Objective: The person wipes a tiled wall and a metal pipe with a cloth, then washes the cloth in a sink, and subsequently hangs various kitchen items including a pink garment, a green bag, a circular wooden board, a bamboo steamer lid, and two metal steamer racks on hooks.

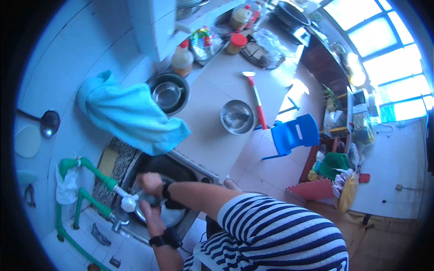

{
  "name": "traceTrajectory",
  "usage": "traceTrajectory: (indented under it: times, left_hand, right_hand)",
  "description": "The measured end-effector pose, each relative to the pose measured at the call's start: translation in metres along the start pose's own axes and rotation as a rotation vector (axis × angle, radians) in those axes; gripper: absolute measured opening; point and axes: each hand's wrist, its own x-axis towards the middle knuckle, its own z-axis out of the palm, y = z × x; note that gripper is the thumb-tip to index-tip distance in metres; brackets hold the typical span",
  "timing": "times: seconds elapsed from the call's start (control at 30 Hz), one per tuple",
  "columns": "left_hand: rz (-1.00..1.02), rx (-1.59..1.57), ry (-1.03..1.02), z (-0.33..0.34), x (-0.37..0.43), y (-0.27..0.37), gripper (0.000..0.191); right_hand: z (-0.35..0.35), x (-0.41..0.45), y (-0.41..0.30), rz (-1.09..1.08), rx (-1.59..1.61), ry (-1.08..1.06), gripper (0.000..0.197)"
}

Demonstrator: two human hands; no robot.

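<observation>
Both my hands are over a steel sink (200,211), close to a white-headed tap (129,203). My left hand (151,213) is nearer the bottom of the view, its fingers around a dark, roundish item (153,200) that I cannot identify. Just above it, my right hand (151,184) is blurred and bent inward; whether it grips anything is hidden. A shiny round metal basin (176,216) sits in the sink beneath my hands. Each wrist wears a black band.
A turquoise towel (135,113) hangs beside the sink's upper edge. On the counter are a metal bowl (238,117), a red-handled peeler-like tool (256,100), a dark basin (169,91) and a red-lidded jar (236,43). A blue chair (295,133) stands beyond. Green pipes (96,172) line the wall.
</observation>
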Motion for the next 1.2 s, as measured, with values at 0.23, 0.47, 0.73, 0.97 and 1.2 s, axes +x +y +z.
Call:
traceTrajectory:
  times: [0.23,0.47,0.73,0.97,1.2]
  left_hand:
    - [-0.227,-0.075,0.098,-0.039,0.032,0.003,0.034]
    - [-0.016,-0.113,0.123,-0.069,0.076,-0.025,0.026]
    - [0.343,0.269,-0.027,-0.032,0.059,0.019,0.015]
    - [0.247,-0.264,0.171,-0.040,0.048,0.019,0.015]
    - [0.089,-0.143,0.153,-0.013,0.038,0.023,0.021]
  right_hand:
    - [0.002,-0.074,-0.039,-0.168,0.027,-0.280,0.035]
    - [0.012,-0.023,0.008,-0.173,-0.041,0.056,0.016]
    - [-0.032,-0.024,0.013,-0.199,0.073,-0.109,0.043]
    - [-0.029,-0.028,-0.023,-0.162,0.281,-0.499,0.020]
    - [-0.042,-0.037,0.010,-0.204,0.110,-0.433,0.021]
